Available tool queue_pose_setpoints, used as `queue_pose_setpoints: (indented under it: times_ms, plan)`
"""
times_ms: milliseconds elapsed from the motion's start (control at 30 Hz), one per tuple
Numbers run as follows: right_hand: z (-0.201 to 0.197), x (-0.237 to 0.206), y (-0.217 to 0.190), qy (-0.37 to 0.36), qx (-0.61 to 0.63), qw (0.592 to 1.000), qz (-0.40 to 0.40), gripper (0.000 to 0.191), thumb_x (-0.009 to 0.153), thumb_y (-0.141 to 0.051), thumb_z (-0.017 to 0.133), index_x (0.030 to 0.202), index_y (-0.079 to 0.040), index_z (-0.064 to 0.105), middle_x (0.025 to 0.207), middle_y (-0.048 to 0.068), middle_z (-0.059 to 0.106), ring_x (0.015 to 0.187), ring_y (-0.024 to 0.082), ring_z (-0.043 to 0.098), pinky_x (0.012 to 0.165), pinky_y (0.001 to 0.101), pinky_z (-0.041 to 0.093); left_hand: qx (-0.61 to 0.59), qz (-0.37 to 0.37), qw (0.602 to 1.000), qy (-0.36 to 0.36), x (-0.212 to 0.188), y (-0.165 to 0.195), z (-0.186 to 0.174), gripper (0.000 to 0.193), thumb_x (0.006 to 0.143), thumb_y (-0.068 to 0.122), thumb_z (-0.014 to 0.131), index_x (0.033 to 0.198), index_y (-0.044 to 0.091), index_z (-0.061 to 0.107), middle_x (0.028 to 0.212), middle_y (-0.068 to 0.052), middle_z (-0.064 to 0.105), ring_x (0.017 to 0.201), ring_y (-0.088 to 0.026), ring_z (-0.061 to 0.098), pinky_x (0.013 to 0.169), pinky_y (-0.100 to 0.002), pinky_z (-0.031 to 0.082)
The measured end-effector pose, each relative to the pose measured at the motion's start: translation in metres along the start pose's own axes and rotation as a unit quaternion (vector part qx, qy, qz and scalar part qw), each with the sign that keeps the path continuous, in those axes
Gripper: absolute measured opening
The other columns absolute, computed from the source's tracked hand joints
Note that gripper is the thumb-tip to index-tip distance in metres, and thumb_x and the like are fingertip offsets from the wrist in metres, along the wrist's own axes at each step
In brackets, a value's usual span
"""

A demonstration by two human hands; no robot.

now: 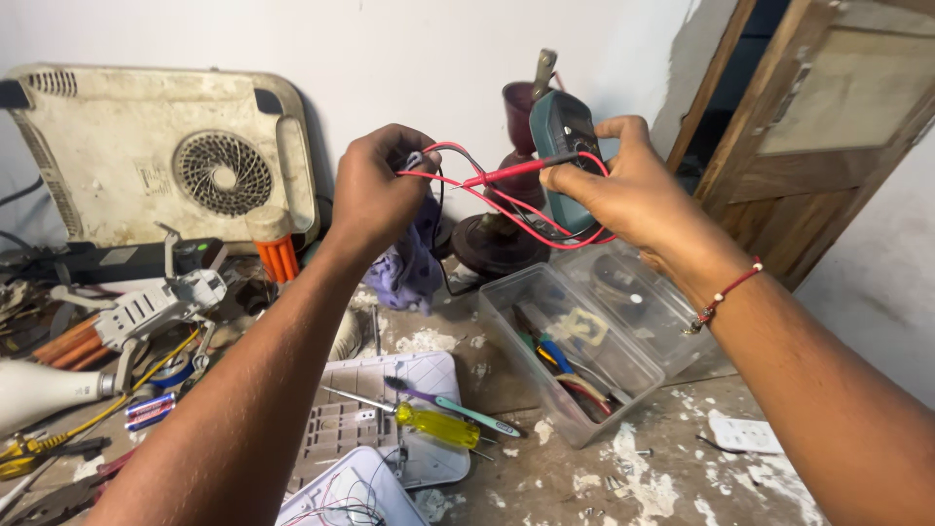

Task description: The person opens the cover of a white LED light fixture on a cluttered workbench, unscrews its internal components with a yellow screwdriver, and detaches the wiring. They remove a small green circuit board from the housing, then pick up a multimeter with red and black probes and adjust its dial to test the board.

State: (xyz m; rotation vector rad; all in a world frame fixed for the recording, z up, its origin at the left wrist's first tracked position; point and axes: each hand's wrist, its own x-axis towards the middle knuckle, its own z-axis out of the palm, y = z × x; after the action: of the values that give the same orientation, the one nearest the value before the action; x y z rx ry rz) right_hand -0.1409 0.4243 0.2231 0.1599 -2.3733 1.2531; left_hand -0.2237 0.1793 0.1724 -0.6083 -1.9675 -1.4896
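Far off to the outer side of my left hand (375, 190), an upturned, grimy cream appliance (161, 151) with a round fan grille leans against the wall. Below it and still well left of my forearm lie a white plastic part (156, 307), an orange-handled tool (273, 248) and a clutter of small tools on the workbench (584, 477). Under my left forearm sits a white plastic panel (375, 409), with a yellow-handled screwdriver (438, 426) lying across it.

My left hand is raised with its fingers pinched together on the red test leads (506, 209), gripping them near their looped end; a black wire seems to run through the same pinch, though I cannot tell that for sure from here. A crumpled purple cloth (409, 268) lies just beneath that hand.

Between my two hands the leads stretch across, and a red probe (511, 172) lies along them, pointing back toward my left hand. Behind the gap stands a dark maroon stand-like object (502, 234).

My right hand (628, 185) is closed around a teal-grey multimeter (560, 131), held up and tilted, with my thumb pressing the probe's end against its body. Directly below my right hand and wrist is an open clear plastic box (594, 336) holding small tools. Past my right arm, a wooden door (828, 127) stands against the wall.
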Motion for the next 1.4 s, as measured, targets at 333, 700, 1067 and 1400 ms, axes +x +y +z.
queue_pose_setpoints:
  times_ms: [333,700,1067,1400]
  plan:
    - [-0.034,-0.041,-0.017,0.068,-0.092,0.993,-0.038,0.083,0.075,-0.035,0.081,0.138,-0.001,0.038,0.103,0.018,0.071,0.081,0.02,0.069,0.071,0.0354,0.056,0.427,0.208,0.88,0.014,-0.031,0.075,-0.004,0.022,0.084,0.026,0.073,0.097,0.009,0.078,0.092,-0.014,0.076,0.089,-0.037,0.072,0.073,-0.051,0.054]
    - [-0.023,-0.071,0.004,0.069,-0.06,0.994,0.055,0.086,0.074,-0.04,0.081,0.139,-0.002,0.04,0.095,0.015,0.067,0.079,0.024,0.066,0.069,0.0385,0.052,0.216,-0.089,0.968,-0.09,-0.067,0.043,0.018,0.038,0.083,0.038,0.075,0.103,0.007,0.078,0.097,-0.02,0.076,0.097,-0.035,0.074,0.087,-0.045,0.057]
    - [-0.05,-0.056,0.042,0.088,0.098,0.988,0.082,0.079,0.077,-0.029,0.082,0.136,0.007,0.043,0.106,0.015,0.066,0.081,0.017,0.067,0.065,0.0321,0.057,0.186,-0.153,0.891,-0.385,-0.092,-0.016,-0.001,0.097,0.062,0.063,0.09,0.135,0.005,0.062,0.125,-0.021,0.069,0.115,-0.034,0.069,0.097,-0.042,0.056]
    - [-0.063,-0.057,0.057,0.078,0.182,0.975,0.096,0.05,0.087,-0.024,0.077,0.123,0.001,0.053,0.096,0.004,0.063,0.075,0.013,0.062,0.059,0.0313,0.056,0.346,-0.061,0.848,-0.396,-0.097,-0.044,-0.014,0.053,0.067,0.039,0.087,0.112,0.013,0.078,0.106,-0.014,0.077,0.097,-0.03,0.074,0.086,-0.04,0.057]
